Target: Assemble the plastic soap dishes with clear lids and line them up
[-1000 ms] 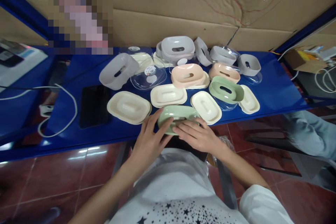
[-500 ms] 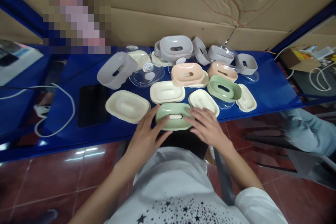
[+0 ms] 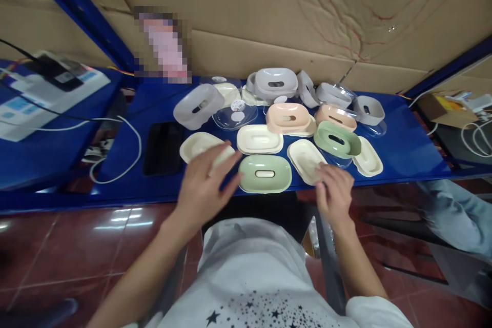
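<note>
A green soap dish (image 3: 282, 184) lies at the table's front edge, cream plastic showing through its slot. My left hand (image 3: 203, 182) is open just left of it, fingers spread over a cream oval tray (image 3: 198, 142) and partly covering it. My right hand (image 3: 336, 192) is at the near right corner of another cream tray (image 3: 305, 159); its thumb and fingers are apart, and I cannot tell whether they touch the tray. Behind the green dish sits a cream tray (image 3: 260, 139), with a peach soap dish (image 3: 286, 111) beyond. A second green dish (image 3: 332, 146) rests to the right.
Grey soap dishes (image 3: 277, 79) and clear lids (image 3: 234, 117) crowd the back of the blue table (image 3: 407, 133). A black phone-like slab (image 3: 164, 148) and a white cable (image 3: 132, 130) lie left. Another person's leg (image 3: 457, 210) shows at right.
Both hands have come off the green soap dish, which stays on the table. The left hand has moved left over a cream tray, the right hand rightward. The camera view has shifted.
</note>
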{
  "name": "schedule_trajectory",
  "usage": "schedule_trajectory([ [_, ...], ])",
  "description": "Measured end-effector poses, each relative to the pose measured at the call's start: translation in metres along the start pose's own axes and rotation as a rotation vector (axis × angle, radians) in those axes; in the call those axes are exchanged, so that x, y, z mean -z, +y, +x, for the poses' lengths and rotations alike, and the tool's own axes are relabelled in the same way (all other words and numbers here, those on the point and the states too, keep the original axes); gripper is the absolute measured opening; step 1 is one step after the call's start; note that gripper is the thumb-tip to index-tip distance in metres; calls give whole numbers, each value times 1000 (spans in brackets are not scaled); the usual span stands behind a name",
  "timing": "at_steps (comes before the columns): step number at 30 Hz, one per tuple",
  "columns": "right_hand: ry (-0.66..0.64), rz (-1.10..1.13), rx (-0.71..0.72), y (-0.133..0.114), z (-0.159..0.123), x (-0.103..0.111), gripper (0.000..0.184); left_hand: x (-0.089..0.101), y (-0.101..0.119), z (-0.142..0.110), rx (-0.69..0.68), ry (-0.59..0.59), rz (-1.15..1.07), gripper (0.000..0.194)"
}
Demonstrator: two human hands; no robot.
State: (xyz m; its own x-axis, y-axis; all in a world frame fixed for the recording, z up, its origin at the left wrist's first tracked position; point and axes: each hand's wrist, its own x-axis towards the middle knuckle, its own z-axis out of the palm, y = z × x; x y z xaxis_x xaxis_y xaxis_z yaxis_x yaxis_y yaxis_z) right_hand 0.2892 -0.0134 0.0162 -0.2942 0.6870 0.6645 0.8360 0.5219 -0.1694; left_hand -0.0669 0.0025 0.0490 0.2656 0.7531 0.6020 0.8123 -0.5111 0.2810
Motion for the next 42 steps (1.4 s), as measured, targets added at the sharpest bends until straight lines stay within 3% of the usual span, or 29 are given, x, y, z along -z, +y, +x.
schedule_trajectory([
  [3, -133, 59, 162, -29, 0, -10, 35, 15, -38, 34, 204, 21, 163, 57],
  [6, -169, 69, 172, -43, 3, -20, 35, 13, -57, 66, 275, -57, 207, 52],
  [9, -191, 88, 168, -47, 7, -28, 37, -8, -52, 89, 134, -221, 212, 42],
  [13, -235, 83, 187, -54, 10, -34, 39, -42, -39, 120, 31, -322, 275, 52],
  [18, -258, 51, 152, -60, 13, -39, 41, -65, -43, 167, 203, -442, 332, 70],
  [20, -267, 47, 135, -61, 14, -39, 42, -67, -44, 182, 273, -510, 333, 70],
  [22, -280, 59, 124, -60, 15, -38, 45, -63, -41, 188, 296, -479, 314, 69],
  [25, -284, 131, 96, -58, 15, -37, 60, -43, -27, 180, 238, -333, 205, 67],
  [27, -244, 212, 58, -55, 13, -38, 77, -26, -11, 162, 135, -304, 98, 69],
  [30, -167, 317, -23, -50, 9, -40, 102, -9, 14, 123, -80, -425, 13, 73],
  [32, -151, 349, -48, -47, 9, -41, 111, -9, 27, 95, -206, -508, -40, 71],
  [36, -242, 345, 5, -43, 18, -36, 107, -27, 35, 58, -305, -562, -129, 73],
  [39, -342, 330, 57, -41, 25, -31, 97, -34, 30, 49, -320, -509, -184, 79],
  [42, -338, 317, 76, -39, 26, -29, 91, -30, 23, 43, -311, -480, -154, 88],
])
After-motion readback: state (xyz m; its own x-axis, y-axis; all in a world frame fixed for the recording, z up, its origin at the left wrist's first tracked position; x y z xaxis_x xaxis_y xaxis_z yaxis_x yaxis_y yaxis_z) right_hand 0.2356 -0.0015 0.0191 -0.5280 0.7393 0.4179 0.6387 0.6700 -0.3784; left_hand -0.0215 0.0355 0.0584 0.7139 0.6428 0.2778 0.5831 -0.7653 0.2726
